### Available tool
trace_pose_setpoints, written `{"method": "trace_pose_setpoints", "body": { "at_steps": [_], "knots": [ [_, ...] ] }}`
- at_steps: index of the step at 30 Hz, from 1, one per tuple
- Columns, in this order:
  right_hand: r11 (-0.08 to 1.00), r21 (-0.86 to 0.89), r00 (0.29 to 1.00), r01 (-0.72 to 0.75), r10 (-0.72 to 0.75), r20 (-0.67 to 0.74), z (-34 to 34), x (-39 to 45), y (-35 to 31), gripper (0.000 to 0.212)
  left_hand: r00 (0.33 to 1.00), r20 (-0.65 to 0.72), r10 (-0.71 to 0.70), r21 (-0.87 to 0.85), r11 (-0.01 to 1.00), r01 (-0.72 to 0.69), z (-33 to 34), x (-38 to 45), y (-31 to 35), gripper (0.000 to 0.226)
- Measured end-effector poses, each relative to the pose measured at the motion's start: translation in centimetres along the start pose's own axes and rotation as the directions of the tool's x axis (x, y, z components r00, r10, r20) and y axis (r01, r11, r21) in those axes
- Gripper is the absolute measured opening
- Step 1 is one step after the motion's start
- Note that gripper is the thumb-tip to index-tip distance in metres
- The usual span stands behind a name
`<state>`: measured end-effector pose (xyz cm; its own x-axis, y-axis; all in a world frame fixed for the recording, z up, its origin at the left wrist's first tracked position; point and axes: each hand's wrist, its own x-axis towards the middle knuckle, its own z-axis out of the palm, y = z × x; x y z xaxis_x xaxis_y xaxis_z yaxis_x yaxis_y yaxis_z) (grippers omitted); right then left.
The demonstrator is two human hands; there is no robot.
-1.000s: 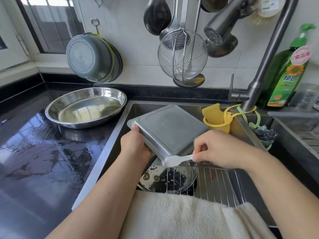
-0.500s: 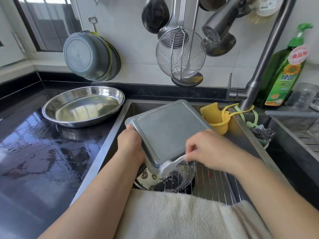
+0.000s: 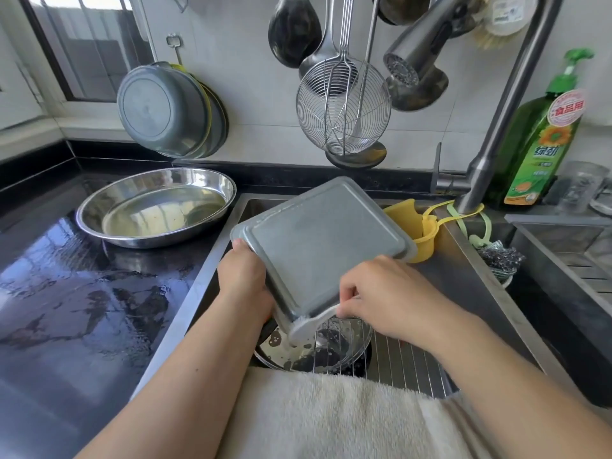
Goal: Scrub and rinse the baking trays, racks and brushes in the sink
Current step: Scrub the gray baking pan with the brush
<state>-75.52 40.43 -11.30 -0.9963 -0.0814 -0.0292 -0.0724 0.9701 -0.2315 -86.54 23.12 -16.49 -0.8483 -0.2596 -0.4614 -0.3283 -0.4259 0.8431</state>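
Note:
A square grey baking tray is held tilted over the sink, its underside facing me. My left hand grips its left edge. My right hand holds a white brush, whose head lies against the tray's near corner. Below the tray, a wire rack lies in the sink over a soiled round pan with dark residue.
A steel oval dish sits on the wet black counter. The tap, hanging strainer, ladles and bowls are behind. Green detergent bottle, yellow cup and steel scourer are at the right. A towel drapes the front edge.
The tray has tipped up steeper and shifted slightly toward me. The brush has moved left and down along the tray's near edge to its corner.

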Motion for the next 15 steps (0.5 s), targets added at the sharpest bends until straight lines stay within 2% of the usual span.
{"method": "trace_pose_setpoints", "body": {
  "at_steps": [3,5,7,10,13,15],
  "knots": [
    [0.989,0.015,0.988,-0.15,0.15,-0.025,-1.2,0.1,2.4,0.021,1.0,-0.021,0.0,-0.036,0.999,-0.001,0.1,-0.3,0.2,0.034],
    [0.955,0.022,0.949,-0.297,0.298,-0.105,-2.8,0.0,5.3,0.022,0.999,-0.042,-0.008,-0.039,0.999,0.007,0.2,-0.5,0.5,0.033],
    [0.927,0.052,0.913,-0.371,0.375,-0.161,-3.6,-0.2,6.8,0.022,0.998,-0.067,-0.004,-0.043,0.999,0.001,-0.1,-0.4,0.7,0.036],
    [0.961,0.039,0.958,-0.274,0.276,-0.077,-2.3,-0.2,4.6,0.019,0.998,-0.066,-0.002,-0.03,1.0,0.0,-0.1,-0.1,0.8,0.05],
    [0.989,0.085,0.992,-0.124,0.122,0.028,-0.8,0.1,1.7,0.02,0.997,-0.06,-0.039,-0.056,0.998,0.035,0.0,-0.7,0.6,0.049],
    [0.982,0.091,0.986,-0.167,0.165,0.021,-1.1,0.2,2.4,0.019,1.0,-0.024,-0.015,-0.069,0.998,0.014,0.4,-0.7,0.3,0.046]
  ]
}}
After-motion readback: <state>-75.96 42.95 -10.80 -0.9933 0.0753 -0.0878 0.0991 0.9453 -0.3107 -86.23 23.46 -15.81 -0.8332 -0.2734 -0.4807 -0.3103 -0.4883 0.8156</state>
